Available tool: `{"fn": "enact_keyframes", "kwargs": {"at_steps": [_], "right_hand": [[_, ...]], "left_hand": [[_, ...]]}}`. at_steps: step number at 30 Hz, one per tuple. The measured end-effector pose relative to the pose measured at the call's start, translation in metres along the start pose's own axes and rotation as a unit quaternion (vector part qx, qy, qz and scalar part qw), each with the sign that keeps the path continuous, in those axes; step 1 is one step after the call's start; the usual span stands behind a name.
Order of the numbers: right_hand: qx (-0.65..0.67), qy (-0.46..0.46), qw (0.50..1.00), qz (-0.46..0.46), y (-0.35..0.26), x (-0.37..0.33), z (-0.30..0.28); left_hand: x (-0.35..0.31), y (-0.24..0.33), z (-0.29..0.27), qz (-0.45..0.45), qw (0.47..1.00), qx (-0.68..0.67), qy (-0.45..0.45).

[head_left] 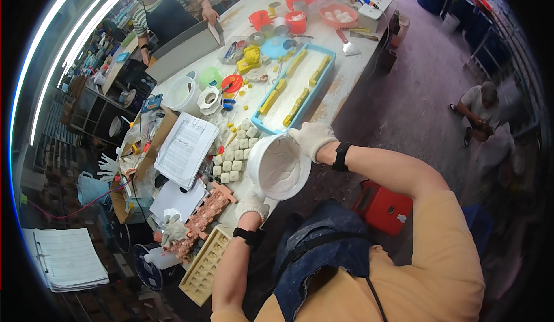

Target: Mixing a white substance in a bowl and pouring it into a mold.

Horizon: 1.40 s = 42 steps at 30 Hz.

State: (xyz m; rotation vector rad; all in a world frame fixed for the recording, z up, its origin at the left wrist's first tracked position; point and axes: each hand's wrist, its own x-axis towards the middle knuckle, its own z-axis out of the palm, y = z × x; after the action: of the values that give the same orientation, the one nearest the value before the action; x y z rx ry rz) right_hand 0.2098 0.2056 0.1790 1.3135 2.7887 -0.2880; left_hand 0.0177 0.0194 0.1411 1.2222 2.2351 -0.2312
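Note:
A white bucket [258, 159] is held tilted at the table's near edge, with a white paste or wet plaster [281, 169] inside it. My right hand [314, 139], in a white knit glove, grips the far right of its rim. Low on the bucket's near left side is my gloved left hand [252, 207], its fingers partly hidden by the bucket. Just beyond stands a light blue rectangular tray [329, 66] with white material in it. Several yellow-green strips [273, 97] lie along the tray's long sides. Left of the bucket, small pale blocks [237, 155] sit in rows.
Papers [186, 149] and a cardboard box [157, 142] crowd the left. A wooden mould [206, 264] lies beside my left forearm. Red cups, a scraper [350, 46] and a red basket [339, 17] are at the far end. One person stands across the table; another crouches at right.

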Motion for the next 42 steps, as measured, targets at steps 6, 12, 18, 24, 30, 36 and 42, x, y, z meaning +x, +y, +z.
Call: {"fn": "enact_keyframes", "kwargs": {"at_steps": [6,12,18,24,30,36,42], "right_hand": [[0.072,-0.136,0.979,0.131,0.033,-0.026,0.050],[0.337,-0.404,0.809,0.262,-0.020,-0.078,0.126],[0.747,-0.443,0.417,0.267,-0.117,-0.058,0.073],[0.704,-0.474,0.474,0.236,-0.054,0.029,0.075],[0.105,-0.259,0.960,-0.021,-0.042,-0.018,0.002],[0.039,-0.151,0.988,0.014,-0.079,0.033,0.062],[0.376,-0.076,0.917,0.108,-0.078,0.094,0.040]], "left_hand": [[0.000,-0.007,0.002,-0.015,1.000,-0.002,-0.004],[0.014,-0.021,0.035,-0.016,0.997,-0.071,-0.026],[0.006,-0.017,0.075,-0.002,0.986,-0.164,0.004],[-0.010,-0.024,0.084,-0.061,0.891,-0.411,-0.182],[-0.006,-0.046,0.099,-0.053,0.822,-0.502,-0.264],[-0.002,-0.050,0.103,-0.053,0.799,-0.534,-0.272],[-0.006,-0.049,0.085,-0.058,0.828,-0.485,-0.276]]}}
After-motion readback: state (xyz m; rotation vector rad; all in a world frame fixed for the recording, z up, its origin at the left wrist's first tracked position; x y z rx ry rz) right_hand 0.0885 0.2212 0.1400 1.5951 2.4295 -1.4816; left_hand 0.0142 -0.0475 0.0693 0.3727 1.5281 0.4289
